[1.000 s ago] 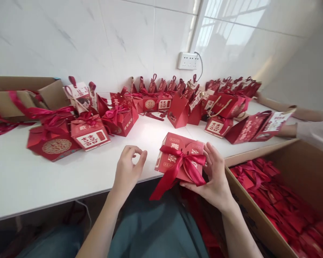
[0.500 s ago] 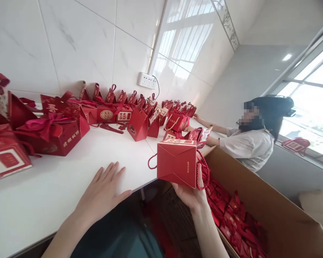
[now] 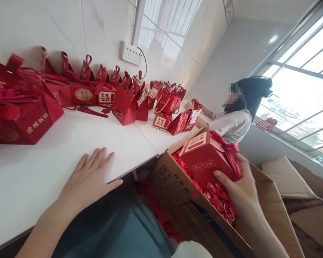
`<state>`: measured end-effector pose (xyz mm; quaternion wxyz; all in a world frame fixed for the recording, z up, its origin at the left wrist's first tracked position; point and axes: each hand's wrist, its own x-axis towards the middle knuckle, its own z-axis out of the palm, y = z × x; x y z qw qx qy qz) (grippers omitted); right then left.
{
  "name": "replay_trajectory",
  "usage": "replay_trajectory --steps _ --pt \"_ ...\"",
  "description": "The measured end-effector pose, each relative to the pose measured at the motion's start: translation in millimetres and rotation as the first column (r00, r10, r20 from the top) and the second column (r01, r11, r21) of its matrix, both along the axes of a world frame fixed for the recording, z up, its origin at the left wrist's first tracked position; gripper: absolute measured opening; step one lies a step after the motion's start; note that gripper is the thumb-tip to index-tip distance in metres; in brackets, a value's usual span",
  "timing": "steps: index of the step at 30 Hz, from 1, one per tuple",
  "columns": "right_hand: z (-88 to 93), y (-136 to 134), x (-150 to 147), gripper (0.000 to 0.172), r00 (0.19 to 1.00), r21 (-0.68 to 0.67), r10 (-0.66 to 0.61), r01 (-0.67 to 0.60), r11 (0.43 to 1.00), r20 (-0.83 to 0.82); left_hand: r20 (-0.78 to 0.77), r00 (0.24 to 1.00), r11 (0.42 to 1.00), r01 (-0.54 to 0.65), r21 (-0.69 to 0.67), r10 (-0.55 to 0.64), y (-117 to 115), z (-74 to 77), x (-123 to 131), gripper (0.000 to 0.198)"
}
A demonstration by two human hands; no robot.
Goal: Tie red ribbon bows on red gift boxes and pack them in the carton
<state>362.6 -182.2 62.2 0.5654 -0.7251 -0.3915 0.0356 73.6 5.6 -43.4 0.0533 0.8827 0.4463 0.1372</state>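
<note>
My right hand (image 3: 238, 182) grips a red gift box (image 3: 204, 156), thumb on its near side and fingers near the magenta ribbon at its top. The box lies tilted on its side, with a white and gold double-happiness label (image 3: 196, 142) facing up and left. It is over the open cardboard carton (image 3: 174, 186), which holds many red packages (image 3: 218, 195). Whether the gift box touches those packages, I cannot tell. My left hand (image 3: 87, 182) rests flat on the white table (image 3: 118, 143), fingers spread and holding nothing.
Red gift boxes (image 3: 123, 104) line the table along the tiled wall, below a socket strip (image 3: 131, 53). A large ribboned box (image 3: 24, 111) stands at left. Beyond the carton, a co-worker (image 3: 231, 120) reaches over the table. Another carton (image 3: 309, 215) is at far right.
My right hand has moved right with the gift box, from the table's edge to over the carton, and the box has turned. My left hand stays flat. The view has swung right.
</note>
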Motion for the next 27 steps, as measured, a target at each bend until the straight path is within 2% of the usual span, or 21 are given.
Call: replay_trajectory --steps 2,3,5,7,11,14,16,21,24,27 --pt "9.8 -13.9 20.0 0.080 0.941 -0.057 -0.158 0.183 0.982 0.299 -0.009 1.000 0.999 0.021 0.050 -0.020 -1.4 0.4 0.0 0.069" --pt "11.4 -18.3 32.4 0.079 0.897 -0.082 -0.172 0.224 0.971 0.407 -0.018 0.999 0.997 0.030 0.072 -0.028 -2.1 0.8 -0.1 0.066" --pt "5.8 -22.7 61.4 0.077 0.843 -0.163 -0.134 0.252 0.954 0.521 -0.032 0.999 0.995 0.031 0.095 -0.028 -3.0 1.6 -0.1 0.062" --pt "-10.7 -23.2 93.7 0.081 0.851 -0.244 -0.110 0.268 0.932 0.514 -0.034 0.999 0.995 0.023 0.100 -0.020 -3.2 1.9 0.0 0.062" --pt "-59.3 -17.6 152.2 0.088 0.889 -0.401 -0.099 0.297 0.867 0.446 -0.044 0.999 0.993 0.020 0.118 -0.015 -2.6 1.3 0.4 0.061" --pt "-91.3 -10.2 183.1 0.089 0.917 -0.452 -0.120 0.297 0.841 0.380 -0.038 0.999 0.991 0.019 0.129 -0.014 -2.4 1.2 0.8 0.060" --pt "-106.4 -3.6 200.0 0.088 0.922 -0.454 -0.165 0.321 0.831 0.351 -0.024 1.000 0.991 0.019 0.133 -0.016 -2.2 0.7 0.9 0.059" --pt "-125.2 23.7 240.4 0.087 0.904 -0.425 -0.285 0.405 0.810 0.317 -0.041 0.999 0.986 -0.004 0.167 0.011 1.6 -8.4 -1.2 0.062" --pt "-127.7 46.6 260.4 0.092 0.894 -0.385 -0.319 0.428 0.818 0.316 -0.001 1.000 0.984 -0.006 0.176 0.007 5.2 -19.7 -3.8 0.063" --pt "-125.8 65.3 274.6 0.096 0.897 -0.344 -0.290 0.402 0.848 0.333 0.102 0.995 0.980 -0.016 0.200 -0.004 7.1 -30.2 -5.1 0.069"
